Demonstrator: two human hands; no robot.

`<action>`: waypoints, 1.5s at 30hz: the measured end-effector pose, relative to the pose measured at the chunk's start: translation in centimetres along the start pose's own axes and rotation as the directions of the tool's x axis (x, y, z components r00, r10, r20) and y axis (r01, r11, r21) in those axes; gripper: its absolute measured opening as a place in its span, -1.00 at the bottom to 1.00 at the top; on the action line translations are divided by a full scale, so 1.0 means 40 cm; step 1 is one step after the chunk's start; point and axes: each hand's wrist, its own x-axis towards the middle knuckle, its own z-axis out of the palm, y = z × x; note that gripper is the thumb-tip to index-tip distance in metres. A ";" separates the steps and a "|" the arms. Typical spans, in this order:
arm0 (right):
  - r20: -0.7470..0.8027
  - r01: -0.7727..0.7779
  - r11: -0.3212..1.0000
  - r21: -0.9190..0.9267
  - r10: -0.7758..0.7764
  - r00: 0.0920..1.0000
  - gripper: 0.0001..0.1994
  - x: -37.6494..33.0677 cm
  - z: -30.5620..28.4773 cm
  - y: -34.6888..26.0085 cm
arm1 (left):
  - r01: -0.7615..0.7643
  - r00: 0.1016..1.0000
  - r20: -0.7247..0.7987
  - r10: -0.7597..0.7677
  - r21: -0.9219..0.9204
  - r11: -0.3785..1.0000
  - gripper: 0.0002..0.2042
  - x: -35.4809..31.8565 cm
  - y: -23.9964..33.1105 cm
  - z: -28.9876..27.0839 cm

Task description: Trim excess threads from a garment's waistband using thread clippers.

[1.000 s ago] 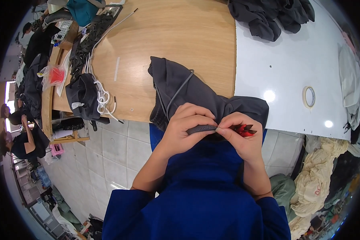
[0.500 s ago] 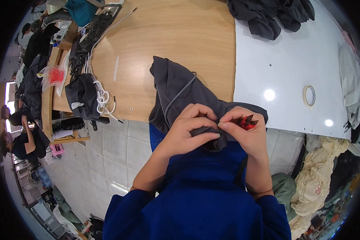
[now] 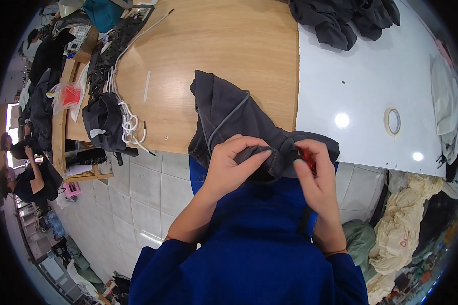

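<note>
A dark grey garment (image 3: 229, 99) lies partly on the wooden table and hangs over its front edge toward my lap. A grey cord (image 3: 228, 118) runs loosely across it. My left hand (image 3: 235, 165) pinches a ribbed, gathered edge of this garment between thumb and fingers. Close by on the right, my right hand (image 3: 313, 173) curls around a small red-and-black tool (image 3: 307, 161), mostly covered by the fingers, so its exact kind does not show. The right fingertips are just off the gathered edge, near a dark fold of the cloth.
The wooden table (image 3: 244, 40) meets a white tabletop (image 3: 371, 101) bearing a tape roll (image 3: 392, 121). More dark garments (image 3: 346, 23) lie at the far right. White cords (image 3: 130, 122) and a dark cloth piece (image 3: 103, 117) sit left. A person (image 3: 33, 175) is at far left.
My right hand has moved slightly right, away from my left fingertips, and its grip has turned around the red-and-black tool. The left hand has shifted its pinch on the gathered edge.
</note>
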 end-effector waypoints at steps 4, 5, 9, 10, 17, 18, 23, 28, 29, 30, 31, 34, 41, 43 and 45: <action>-0.097 0.216 0.924 -0.315 -0.258 0.961 -0.68 0.001 0.013 -0.007 | 0.020 1.000 -0.010 -0.020 -0.040 0.999 -0.85 -0.002 0.007 0.008; -0.098 0.215 0.924 -0.315 -0.257 0.961 -0.68 0.002 0.017 -0.008 | 0.020 1.000 -0.009 -0.021 -0.039 0.999 -0.85 -0.002 0.011 0.010; -0.129 0.327 0.824 -0.462 -0.427 0.895 -0.67 0.013 0.024 -0.005 | -0.003 1.000 0.001 0.003 -0.051 0.999 -0.87 -0.005 0.021 0.016; -0.128 0.357 0.794 -0.493 -0.471 0.873 -0.67 0.016 0.025 -0.003 | -0.006 1.000 -0.005 0.005 -0.047 0.999 -0.87 -0.006 0.021 0.016; -0.112 0.359 0.811 -0.461 -0.455 0.884 -0.68 0.019 0.025 -0.010 | -0.008 1.000 0.010 0.009 -0.049 0.999 -0.86 -0.006 0.024 0.013; -0.115 0.364 0.812 -0.457 -0.460 0.881 -0.68 0.020 0.025 -0.009 | -0.024 1.000 0.020 0.024 -0.032 0.999 -0.86 -0.006 0.025 0.013; -0.109 0.379 0.806 -0.455 -0.473 0.874 -0.68 0.022 0.027 -0.007 | -0.037 0.999 0.023 0.037 -0.016 0.999 -0.85 -0.006 0.024 0.012; -0.082 0.412 0.786 -0.461 -0.500 0.862 -0.69 0.026 0.027 -0.009 | -0.095 0.995 0.005 0.095 0.046 0.994 -0.83 -0.005 0.025 0.010; -0.081 0.413 0.785 -0.461 -0.500 0.862 -0.69 0.026 0.027 -0.008 | -0.095 0.995 0.005 0.095 0.046 0.994 -0.83 -0.005 0.026 0.009; -0.068 0.418 0.783 -0.461 -0.501 0.863 -0.70 0.026 0.026 -0.008 | -0.095 0.995 0.007 0.095 0.052 0.994 -0.83 -0.006 0.027 0.008; -0.056 0.423 0.780 -0.460 -0.501 0.863 -0.70 0.026 0.025 -0.007 | -0.095 0.995 0.010 0.095 0.058 0.994 -0.83 -0.006 0.027 0.007; -0.041 0.429 0.769 -0.474 -0.505 0.862 -0.71 0.025 0.023 -0.007 | -0.089 0.996 0.013 0.089 0.078 0.993 -0.83 -0.007 0.030 0.007; -0.050 0.416 0.769 -0.486 -0.500 0.865 -0.71 0.023 0.013 -0.010 | -0.128 0.992 0.025 0.126 0.155 0.980 -0.84 -0.005 0.033 0.003; -0.020 0.430 0.758 -0.491 -0.503 0.864 -0.70 0.024 0.010 -0.012 | -0.164 0.986 0.042 0.159 0.174 0.971 -0.83 -0.005 0.030 0.004; -0.008 0.441 0.752 -0.489 -0.510 0.860 -0.69 0.026 0.010 -0.013 | -0.169 0.985 0.048 0.163 0.174 0.970 -0.82 -0.004 0.028 0.006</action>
